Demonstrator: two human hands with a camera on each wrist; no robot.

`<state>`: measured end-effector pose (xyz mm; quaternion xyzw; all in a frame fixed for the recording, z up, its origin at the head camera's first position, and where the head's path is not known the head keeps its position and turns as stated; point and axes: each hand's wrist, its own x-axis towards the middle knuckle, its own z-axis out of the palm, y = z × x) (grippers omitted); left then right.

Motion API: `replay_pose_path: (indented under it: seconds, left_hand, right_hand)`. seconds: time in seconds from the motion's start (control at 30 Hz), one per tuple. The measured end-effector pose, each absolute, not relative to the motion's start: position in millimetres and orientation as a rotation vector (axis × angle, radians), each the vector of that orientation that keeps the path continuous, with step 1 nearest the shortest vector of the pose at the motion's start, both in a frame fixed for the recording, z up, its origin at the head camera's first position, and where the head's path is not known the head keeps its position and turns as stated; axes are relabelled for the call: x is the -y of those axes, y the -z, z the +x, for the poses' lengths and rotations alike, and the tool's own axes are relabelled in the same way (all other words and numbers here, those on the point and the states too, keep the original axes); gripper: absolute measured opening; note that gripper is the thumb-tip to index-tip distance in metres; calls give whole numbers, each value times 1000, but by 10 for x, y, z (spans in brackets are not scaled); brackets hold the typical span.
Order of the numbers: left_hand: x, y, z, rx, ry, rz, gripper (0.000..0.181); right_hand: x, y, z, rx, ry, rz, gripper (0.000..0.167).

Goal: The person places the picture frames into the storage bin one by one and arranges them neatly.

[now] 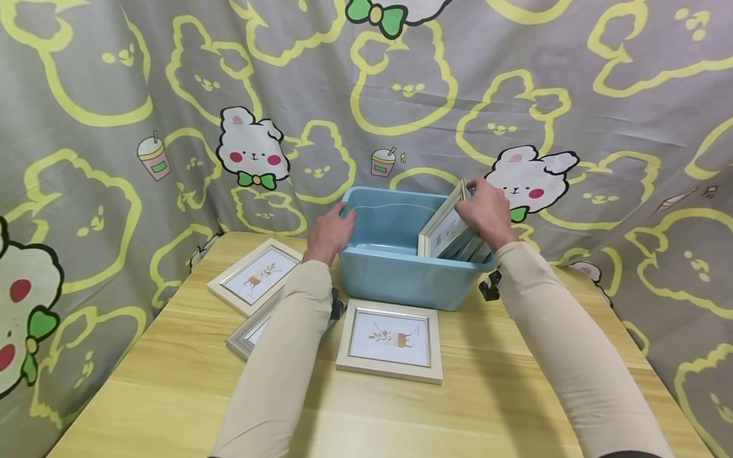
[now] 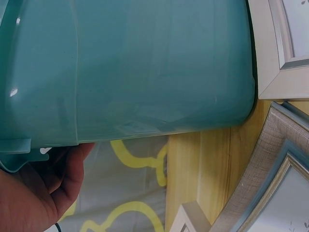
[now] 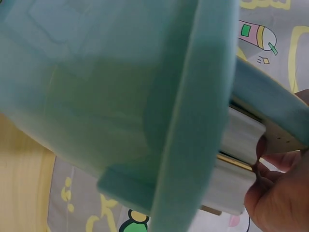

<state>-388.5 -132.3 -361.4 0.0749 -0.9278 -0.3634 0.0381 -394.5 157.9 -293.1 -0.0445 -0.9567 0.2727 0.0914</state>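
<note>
A light blue plastic bin stands at the table's back. My left hand grips its left rim; the left wrist view shows curled fingers under the rim's handle. With my right hand I hold a cream picture frame, tilted, its lower part inside the bin's right side. Other frames lean inside beside it, mostly hidden by the bin wall. In the right wrist view, frame edges show above the rim, next to my fingers. On the table lie two cream frames, one left and one in front.
A grey frame lies between those two, partly covered by my left forearm. The wooden table ends at a patterned curtain behind the bin and at both sides. A thin pale strand crosses the bin's opening.
</note>
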Motion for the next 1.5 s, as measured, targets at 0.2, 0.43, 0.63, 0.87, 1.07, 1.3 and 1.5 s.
replay_pose_path:
  seconds: [0.2, 0.43, 0.63, 0.87, 1.07, 1.3, 1.5]
  left_hand:
    - [1331, 3614, -3889, 2844, 1115, 240, 59]
    - [1319, 3609, -3890, 2838, 1124, 236, 59]
    - [1313, 3612, -3881, 2844, 1127, 239, 58]
    - [1318, 3604, -3861, 2841, 1119, 234, 59]
    - [1307, 3601, -3873, 2846, 1103, 226, 59]
    - [1308, 3586, -3856, 2849, 1105, 235, 59]
    - [1307, 3599, -3861, 2845, 1093, 225, 59]
  right_hand:
    - [-1576, 2960, -3971, 2840, -745, -107, 53]
    - [-1569, 3001, -3963, 2859, -663, -109, 53]
    - [-1553, 3038, -3970, 2865, -604, -110, 53]
    - [-1527, 3117, -3997, 2859, -641, -118, 51]
    - [-1524, 3159, -4019, 2858, -586, -122, 43]
    - [-1502, 3199, -4034, 2862, -540, -110, 25]
    - [-1475, 3236, -4033, 2884, -450, -90, 39]
